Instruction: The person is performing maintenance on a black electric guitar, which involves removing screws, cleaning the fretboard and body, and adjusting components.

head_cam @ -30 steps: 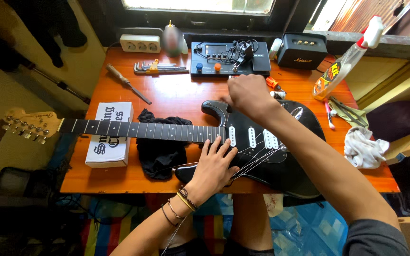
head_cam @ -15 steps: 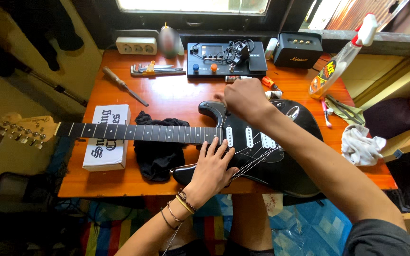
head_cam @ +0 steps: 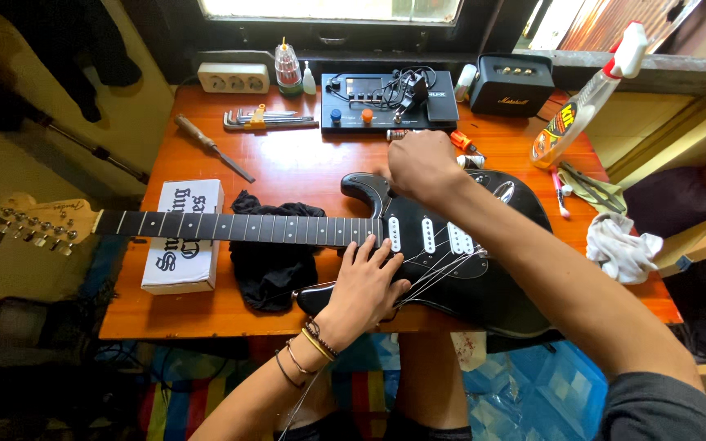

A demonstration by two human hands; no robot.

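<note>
Over the black guitar (head_cam: 484,278), left hand (head_cam: 367,287) flat, right hand (head_cam: 420,166) clenched, contents hidden.

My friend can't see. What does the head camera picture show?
A person's left hand presses flat on a black electric guitar lying on an orange table, while the right hand reaches over its body. Loose strings trail off the guitar, and a black cloth lies under its neck.

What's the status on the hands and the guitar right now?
Left hand flat on black electric guitar, fingers spread. Right hand closed above its upper horn. Loose strings splay off the body. Black cloth under neck.
</note>
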